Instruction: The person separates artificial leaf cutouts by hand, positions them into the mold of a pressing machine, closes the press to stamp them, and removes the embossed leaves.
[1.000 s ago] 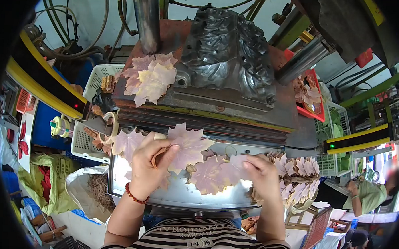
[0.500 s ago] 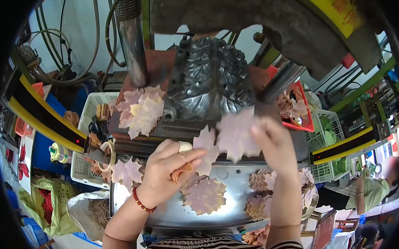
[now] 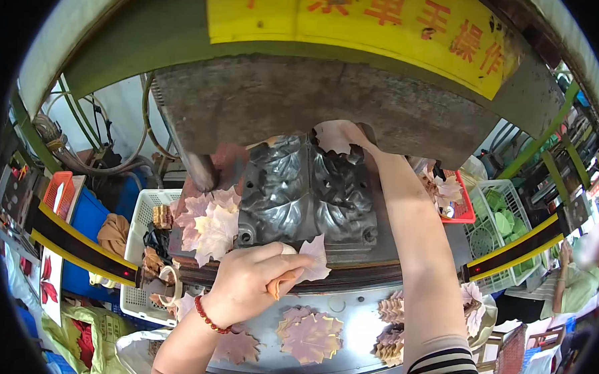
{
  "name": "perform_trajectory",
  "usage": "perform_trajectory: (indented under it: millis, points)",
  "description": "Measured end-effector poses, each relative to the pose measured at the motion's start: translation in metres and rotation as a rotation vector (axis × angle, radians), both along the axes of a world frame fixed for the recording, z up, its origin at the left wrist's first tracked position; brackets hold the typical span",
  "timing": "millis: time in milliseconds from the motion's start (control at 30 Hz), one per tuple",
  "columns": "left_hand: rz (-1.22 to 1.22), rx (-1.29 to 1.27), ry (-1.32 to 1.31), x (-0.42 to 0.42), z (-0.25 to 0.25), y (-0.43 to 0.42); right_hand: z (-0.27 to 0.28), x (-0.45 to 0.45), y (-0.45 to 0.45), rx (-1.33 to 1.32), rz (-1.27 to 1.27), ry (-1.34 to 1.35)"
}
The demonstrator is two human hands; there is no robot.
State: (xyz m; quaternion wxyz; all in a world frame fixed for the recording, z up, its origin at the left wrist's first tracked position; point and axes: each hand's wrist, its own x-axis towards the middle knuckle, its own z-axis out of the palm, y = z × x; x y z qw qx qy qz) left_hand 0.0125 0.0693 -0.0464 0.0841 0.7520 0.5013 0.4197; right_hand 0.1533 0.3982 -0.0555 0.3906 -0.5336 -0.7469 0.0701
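Dark metal leaf moulds (image 3: 279, 193) lie on the press bed below the heavy upper plate (image 3: 316, 101). My right hand (image 3: 360, 135) reaches to the far end of the mould, partly hidden under the plate, with a pale leaf (image 3: 333, 136) at its fingers. Nearer to me, my left hand (image 3: 259, 279) is closed on another pale leaf (image 3: 315, 258) at the mould's front edge; a small orange piece shows between its fingers. Left of the mould rests a stack of pink and cream leaves (image 3: 211, 226). More leaves (image 3: 311, 336) lie on the metal tray (image 3: 278, 371).
White baskets stand at the left (image 3: 137, 230) and right (image 3: 513, 196), and a red basket (image 3: 468, 206) is beside the press. Yellow-and-black bars (image 3: 83, 244) flank the press. A person in a green top (image 3: 579, 286) is at the far right.
My right hand has carried its leaf from above the tray forward under the upper plate. My left hand has moved forward to the mould's front edge, still holding its leaf. The view has shifted towards the press.
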Motion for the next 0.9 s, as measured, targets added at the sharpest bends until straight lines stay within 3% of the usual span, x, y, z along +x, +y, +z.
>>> perform_trajectory:
  millis: [200, 300, 467, 633, 900]
  points:
    - [-0.061, 0.012, -0.046, 0.005, 0.002, 0.011, 0.019, 0.039, -0.016, -0.227, 0.337, 0.033]
    - [-0.089, 0.014, -0.03, 0.013, 0.007, 0.015, -0.002, 0.033, -0.021, -0.151, 0.41, 0.012]
    - [-0.12, 0.031, 0.022, 0.019, 0.012, 0.013, -0.021, 0.002, -0.065, 0.282, 0.27, 0.03]
    - [-0.078, -0.012, -0.003, 0.015, 0.01, 0.007, -0.03, 0.011, -0.019, 0.006, 0.316, 0.103]
    - [-0.108, -0.019, -0.021, 0.02, 0.004, 0.011, -0.012, -0.015, 0.008, -0.045, 0.258, 0.06]
